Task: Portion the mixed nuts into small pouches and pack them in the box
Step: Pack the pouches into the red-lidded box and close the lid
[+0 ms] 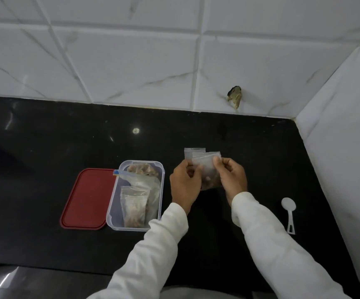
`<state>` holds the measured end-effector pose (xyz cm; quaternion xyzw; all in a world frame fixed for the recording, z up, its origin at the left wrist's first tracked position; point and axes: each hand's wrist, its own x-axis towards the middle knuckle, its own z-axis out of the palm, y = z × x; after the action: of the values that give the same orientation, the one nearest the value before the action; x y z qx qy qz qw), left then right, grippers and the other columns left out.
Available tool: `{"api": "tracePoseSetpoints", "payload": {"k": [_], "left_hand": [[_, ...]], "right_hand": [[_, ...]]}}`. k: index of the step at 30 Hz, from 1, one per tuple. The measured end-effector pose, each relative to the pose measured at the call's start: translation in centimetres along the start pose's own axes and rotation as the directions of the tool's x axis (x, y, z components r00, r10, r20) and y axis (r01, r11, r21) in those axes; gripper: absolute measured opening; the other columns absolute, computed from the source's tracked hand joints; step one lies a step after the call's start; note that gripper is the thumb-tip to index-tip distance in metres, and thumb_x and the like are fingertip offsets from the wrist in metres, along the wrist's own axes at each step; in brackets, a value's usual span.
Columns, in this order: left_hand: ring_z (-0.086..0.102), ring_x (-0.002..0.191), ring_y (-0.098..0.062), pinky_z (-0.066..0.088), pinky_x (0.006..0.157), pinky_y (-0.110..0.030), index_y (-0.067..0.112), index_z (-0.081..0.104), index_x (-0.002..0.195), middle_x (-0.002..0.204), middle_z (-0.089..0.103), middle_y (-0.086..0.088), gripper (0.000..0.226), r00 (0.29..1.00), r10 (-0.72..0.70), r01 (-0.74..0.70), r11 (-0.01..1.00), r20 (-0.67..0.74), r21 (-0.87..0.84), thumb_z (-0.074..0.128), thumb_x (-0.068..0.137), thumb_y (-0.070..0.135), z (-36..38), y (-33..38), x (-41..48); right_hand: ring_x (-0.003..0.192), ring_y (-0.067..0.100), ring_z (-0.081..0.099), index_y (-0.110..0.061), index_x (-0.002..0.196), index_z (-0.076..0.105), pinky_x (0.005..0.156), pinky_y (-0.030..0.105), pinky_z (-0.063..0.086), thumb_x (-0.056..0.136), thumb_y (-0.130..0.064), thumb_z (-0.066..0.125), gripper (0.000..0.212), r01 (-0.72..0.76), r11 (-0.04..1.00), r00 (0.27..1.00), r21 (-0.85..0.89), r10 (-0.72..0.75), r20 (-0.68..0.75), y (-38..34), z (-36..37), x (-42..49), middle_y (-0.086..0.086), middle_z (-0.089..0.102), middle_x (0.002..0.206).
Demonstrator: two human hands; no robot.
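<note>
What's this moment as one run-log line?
left hand: pinches small pouch | right hand: pinches small pouch | box: open, filled pouch inside | lid: beside box

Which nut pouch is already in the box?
The packed pouch at the near end of the box; the held pouch is between the left hand and right hand.
</note>
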<state>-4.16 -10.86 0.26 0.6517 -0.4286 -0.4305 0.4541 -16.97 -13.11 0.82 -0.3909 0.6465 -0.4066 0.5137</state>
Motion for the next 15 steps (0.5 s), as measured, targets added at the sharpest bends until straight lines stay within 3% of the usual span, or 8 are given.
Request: {"api": "tracePoseSetpoints", "payload": {"k": [4, 10, 15], "left_hand": [[0.070, 0.094, -0.005, 0.058, 0.070, -0.017, 0.017, 0.066, 0.110, 0.102, 0.071, 0.007, 0.016, 0.992, 0.127, -0.127, 0.991, 0.010, -0.037, 0.062, 0.099, 0.028, -2.1, 1.0, -1.1], [0.071, 0.093, -0.014, 0.061, 0.068, -0.026, 0.023, 0.066, 0.103, 0.099, 0.071, 0.002, 0.009, 0.998, 0.058, -0.058, 0.977, -0.007, -0.206, 0.061, 0.100, 0.029, -5.6, 1.4, -2.3], [0.071, 0.097, -0.015, 0.064, 0.073, -0.032, 0.023, 0.065, 0.099, 0.101, 0.071, 0.005, 0.005, 0.998, -0.032, 0.020, 0.968, -0.046, -0.251, 0.062, 0.099, 0.028, -7.8, 1.1, -3.0]], "right_hand": [[0.100, 0.017, 0.065, -0.023, 0.101, 0.068, 0.090, 0.046, 0.055, 0.087, -0.050, 0.063, 0.032, -0.034, 0.992, 0.998, 0.120, 0.028, 0.051, -1.6, 1.0, -2.2, -0.003, 0.068, 0.104], [0.101, 0.020, 0.064, -0.027, 0.101, 0.067, 0.076, 0.047, 0.060, 0.089, -0.046, 0.062, 0.023, -0.004, 0.989, 0.992, 0.151, -0.015, 0.122, -2.5, 3.5, -5.8, -0.004, 0.064, 0.109], [0.102, 0.020, 0.062, -0.026, 0.099, 0.067, 0.074, 0.048, 0.060, 0.089, -0.041, 0.064, 0.018, -0.019, 0.991, 0.993, 0.135, 0.002, 0.120, -3.0, 5.7, -7.6, -0.003, 0.061, 0.110]]}}
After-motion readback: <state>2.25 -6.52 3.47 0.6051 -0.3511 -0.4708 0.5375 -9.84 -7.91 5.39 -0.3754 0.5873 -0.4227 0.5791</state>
